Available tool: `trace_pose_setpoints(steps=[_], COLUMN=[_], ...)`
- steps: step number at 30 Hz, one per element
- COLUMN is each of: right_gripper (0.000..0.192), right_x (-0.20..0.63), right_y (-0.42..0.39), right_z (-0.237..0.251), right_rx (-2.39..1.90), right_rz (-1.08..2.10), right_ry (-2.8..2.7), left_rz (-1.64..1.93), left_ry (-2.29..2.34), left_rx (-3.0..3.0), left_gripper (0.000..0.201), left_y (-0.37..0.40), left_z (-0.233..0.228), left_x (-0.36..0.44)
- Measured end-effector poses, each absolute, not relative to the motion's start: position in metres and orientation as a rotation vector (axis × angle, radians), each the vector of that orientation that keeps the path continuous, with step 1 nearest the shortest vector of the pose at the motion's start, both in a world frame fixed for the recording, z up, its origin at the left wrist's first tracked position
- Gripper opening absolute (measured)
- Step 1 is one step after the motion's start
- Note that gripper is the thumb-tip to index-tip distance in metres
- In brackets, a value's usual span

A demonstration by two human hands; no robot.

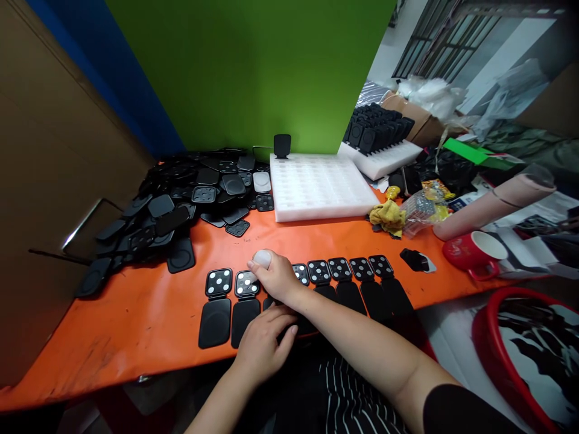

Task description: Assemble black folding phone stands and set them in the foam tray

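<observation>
Left hand (266, 343) lay flat, fingers open, steadying a black hinged case (244, 301) at the orange counter (136, 325) edge | right hand (274, 277) gripped a white round pad (262, 258), pressing above the row | loose cases (181, 193) heaped far left.

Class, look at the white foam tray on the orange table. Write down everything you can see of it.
The white foam tray is a thick square slab, foam by its look, with rows of small shallow pockets across its top. All visible pockets are empty. It lies flat on the orange table, near the green wall. One black case stands at its far left corner. The pile of black cases lies at its left edge. Neither hand touches it.
</observation>
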State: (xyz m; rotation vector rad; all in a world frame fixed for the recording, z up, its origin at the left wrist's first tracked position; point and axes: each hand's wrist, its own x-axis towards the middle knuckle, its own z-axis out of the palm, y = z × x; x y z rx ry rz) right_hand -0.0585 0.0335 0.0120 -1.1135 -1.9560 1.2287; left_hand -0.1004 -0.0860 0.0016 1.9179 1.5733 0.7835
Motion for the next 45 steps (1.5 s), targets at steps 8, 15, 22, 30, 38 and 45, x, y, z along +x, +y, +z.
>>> trace_pose_setpoints(steps=[8,15,22,30,38,45], right_gripper=[0.024,0.027,0.023,0.023,0.022,0.018], right_x=[-0.075,-0.087,-0.116,-0.119,-0.135,-0.116], right_y=[0.042,0.044,0.029,0.03,0.035,0.064], right_z=[0.004,0.001,0.01,0.012,0.006,0.011], right_rx=[-1.061,-1.095,-0.948,-0.971,-1.004,-0.998], right_rz=[1.326,1.362,1.398,1.339,1.357,1.932], right_ry=[-1.881,-1.802,-1.93,-1.989,-1.885,-1.014], left_rz=[0.834,1.028,1.225,1.343,1.294,1.23], left_ry=[1.548,1.42,1.301,1.213,1.229,1.228], left_rx=[1.902,1.547,1.257,1.016,1.037,1.133], left_gripper=[0.023,0.017,0.037,0.043,0.045,0.041], left_y=[-0.086,-0.086,-0.085,-0.085,-0.084,-0.084], left_z=[0.003,0.004,0.002,0.001,0.001,-0.003], left_x=[-0.101,-0.106,-0.127,-0.137,-0.134,-0.135])
